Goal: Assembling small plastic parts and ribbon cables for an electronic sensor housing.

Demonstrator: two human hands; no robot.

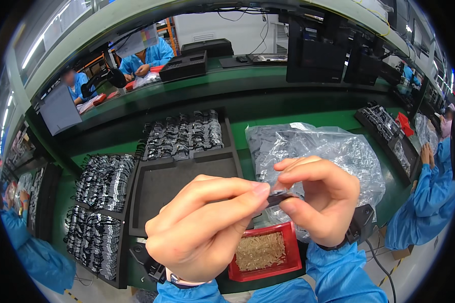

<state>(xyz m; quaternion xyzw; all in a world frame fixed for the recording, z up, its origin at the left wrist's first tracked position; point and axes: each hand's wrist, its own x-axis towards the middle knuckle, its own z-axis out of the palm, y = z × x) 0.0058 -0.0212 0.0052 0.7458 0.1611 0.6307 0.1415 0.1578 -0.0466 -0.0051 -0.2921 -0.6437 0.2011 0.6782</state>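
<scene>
Between my two hands, in the middle of the head view, is a small dark flat part (pixel 277 198); its exact kind is not clear. My left hand (pixel 202 219) pinches its left end with thumb and forefinger. From the other side, my right hand (pixel 321 194) grips it between thumb and curled fingers. Just below the hands stands a red bin (pixel 296 252) holding many small yellowish pieces (pixel 260 251). Behind my right hand lies a clear plastic bag (pixel 333 146) with dark parts inside.
A black foam tray (pixel 156 177) lies behind my left hand. Trays of black-and-silver parts (pixel 182 134) stand beyond it, with more parts (pixel 103 182) at the left. Monitors (pixel 321 58) hang at the back right. Co-workers in blue (pixel 427 187) sit at both sides and across the bench.
</scene>
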